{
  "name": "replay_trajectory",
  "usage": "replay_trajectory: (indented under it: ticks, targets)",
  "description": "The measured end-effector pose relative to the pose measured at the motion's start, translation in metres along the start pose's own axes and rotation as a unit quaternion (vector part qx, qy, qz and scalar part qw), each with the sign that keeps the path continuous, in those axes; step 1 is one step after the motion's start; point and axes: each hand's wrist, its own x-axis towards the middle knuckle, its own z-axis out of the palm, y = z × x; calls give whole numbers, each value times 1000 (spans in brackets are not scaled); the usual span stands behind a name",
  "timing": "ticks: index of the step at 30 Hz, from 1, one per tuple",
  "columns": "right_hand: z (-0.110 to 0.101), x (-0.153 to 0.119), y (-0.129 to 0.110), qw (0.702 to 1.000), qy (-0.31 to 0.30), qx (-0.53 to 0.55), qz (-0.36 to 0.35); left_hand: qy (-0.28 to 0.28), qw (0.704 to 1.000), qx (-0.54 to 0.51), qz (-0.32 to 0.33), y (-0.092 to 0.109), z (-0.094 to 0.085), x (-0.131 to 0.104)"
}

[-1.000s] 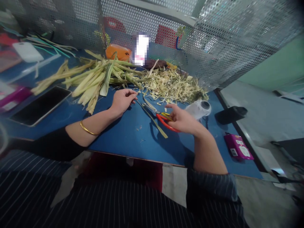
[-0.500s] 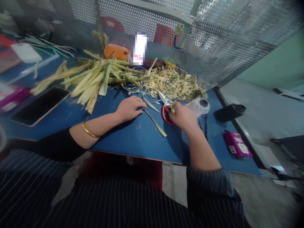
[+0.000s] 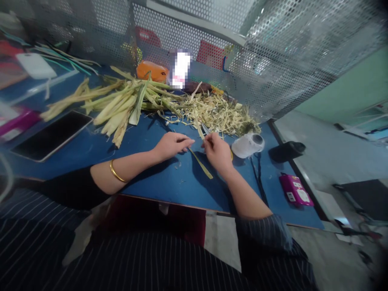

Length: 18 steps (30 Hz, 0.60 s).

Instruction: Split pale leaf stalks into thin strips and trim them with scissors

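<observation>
My left hand (image 3: pixel 172 146), a gold bangle on its forearm, is closed in a pinch at the upper end of a narrow dried husk strip (image 3: pixel 200 162). The strip slants down to the right over the blue table. My right hand (image 3: pixel 218 153) pinches a second pale husk strip (image 3: pixel 199 130), which sticks up from the fingers. Scissors (image 3: pixel 205 129) lie behind my right hand; a blade tip shows and most of the handles are hidden. Just beyond both hands spreads a heap of shredded husk (image 3: pixel 220 112).
A bundle of long husks (image 3: pixel 121 101) lies at the back left, near a dark phone (image 3: pixel 51 135). To the right are a white roll (image 3: pixel 247 146), a black cylinder (image 3: pixel 286 151) and a purple packet (image 3: pixel 295 190). A perforated metal screen (image 3: pixel 182 24) stands behind.
My right hand has let go of the scissors, moved left and taken hold of a husk strip. My left hand has shifted slightly right and toward me.
</observation>
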Motion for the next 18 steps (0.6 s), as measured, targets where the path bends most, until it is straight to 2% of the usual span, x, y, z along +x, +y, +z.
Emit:
replay_trajectory:
  ticks: [3,5,8,13,15,18]
  targets:
    - [-3,-11,-15,992,-41,113,-43,-23,983,-173,-56,5,6,-2]
    - [0,-17,-25,988,-55,124,-69,4,971,-233,-58,8,9,-4]
    - [5,-22,-31,989,-48,111,-80,52,946,-314,-66,12,8,-4]
    - [6,-25,-28,991,-53,82,-94,108,890,-430,-104,16,-10,3]
    - [5,-26,-29,989,-56,64,-119,110,872,-461,-124,18,-14,5]
    - [3,-28,-35,984,-62,29,-164,73,854,-498,-129,23,-17,5]
